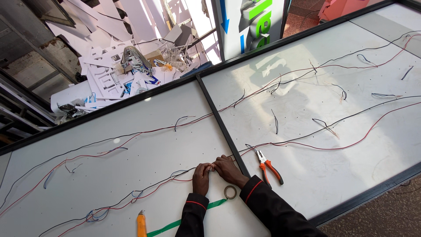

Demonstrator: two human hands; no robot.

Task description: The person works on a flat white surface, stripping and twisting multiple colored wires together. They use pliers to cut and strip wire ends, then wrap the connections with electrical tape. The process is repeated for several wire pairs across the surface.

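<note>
We see two bare hands, left hand [201, 174] and right hand [228, 169]. We note long black sleeves [267, 206] on both arms, thin red piping ringing each cuff. No gloves, rings or watch visible to us.

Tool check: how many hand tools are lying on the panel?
2. Orange-handled pliers lie just right of the hands, beside the black bar. An orange utility knife lies at the bottom edge, left of the sleeves. Others may be out of frame.
</note>
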